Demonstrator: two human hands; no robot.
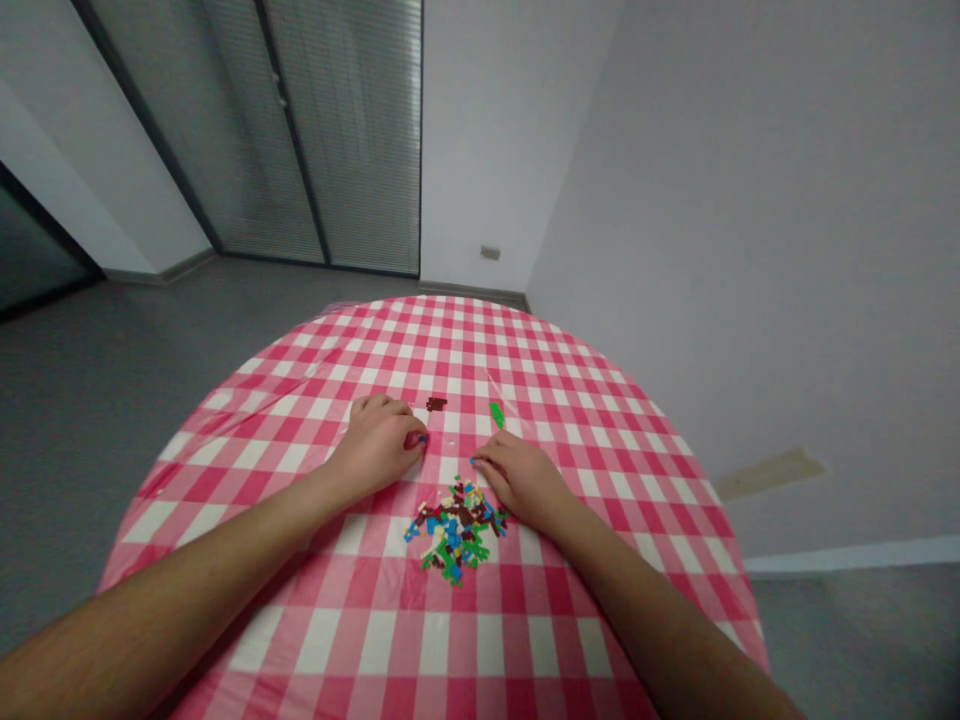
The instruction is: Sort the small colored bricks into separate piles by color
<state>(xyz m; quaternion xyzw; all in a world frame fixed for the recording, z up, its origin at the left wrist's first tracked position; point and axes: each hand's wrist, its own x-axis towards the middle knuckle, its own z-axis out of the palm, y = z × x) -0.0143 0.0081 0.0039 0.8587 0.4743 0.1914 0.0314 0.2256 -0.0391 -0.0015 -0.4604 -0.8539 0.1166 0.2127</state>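
My left hand [381, 440] is closed just above the tablecloth, its thumb and forefinger pinching a small blue toy brick [422, 438]. Across from it, my right hand [521, 477] pinches another small blue toy brick [473, 460] between thumb and fingertips. A pile of loose toy bricks [459, 525] in blue, green, dark brown, yellow and white lies between my forearms, close to the right hand. Beyond the left hand rests a cluster of dark brown bricks [436, 404]. A green cluster of bricks [496, 414] lies just past the right hand's fingers.
The round table wears a red-and-white checked cloth [465, 340], creased at the left. Behind it stand a glass partition with blinds [352, 140] and a pale wall [750, 220] along the right. Grey floor [67, 400] shows at the left.
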